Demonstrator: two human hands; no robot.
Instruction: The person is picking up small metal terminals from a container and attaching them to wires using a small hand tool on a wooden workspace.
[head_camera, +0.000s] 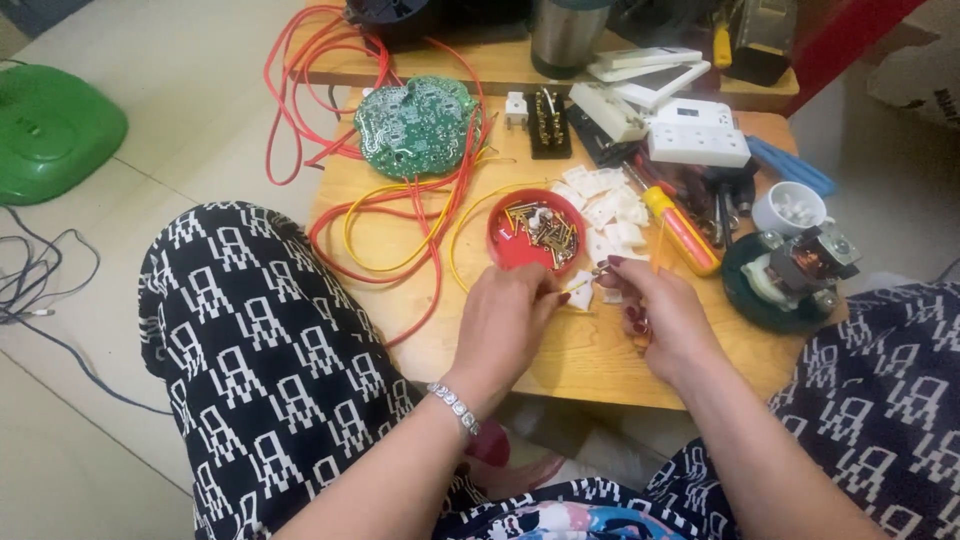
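My left hand (505, 320) hovers over the low wooden table (560, 360), fingers pinched on a thin yellow wire (578, 285) just below a red dish (536, 233) of small brass screws. My right hand (655, 310) pinches the other end of that wire, where a small metal tip shows, beside a heap of small white plastic pieces (610, 215). A yellow-handled screwdriver (683, 232) lies just beyond my right fingers. A bracelet sits on my left wrist.
A round green circuit board (415, 125) with red and yellow wires (385, 215) lies at the table's left. White sockets (697, 143), a black terminal part (548, 122), a small motor on a dark base (795, 272) and a white cup (790, 208) crowd the right. A green object (50, 130) rests on the floor.
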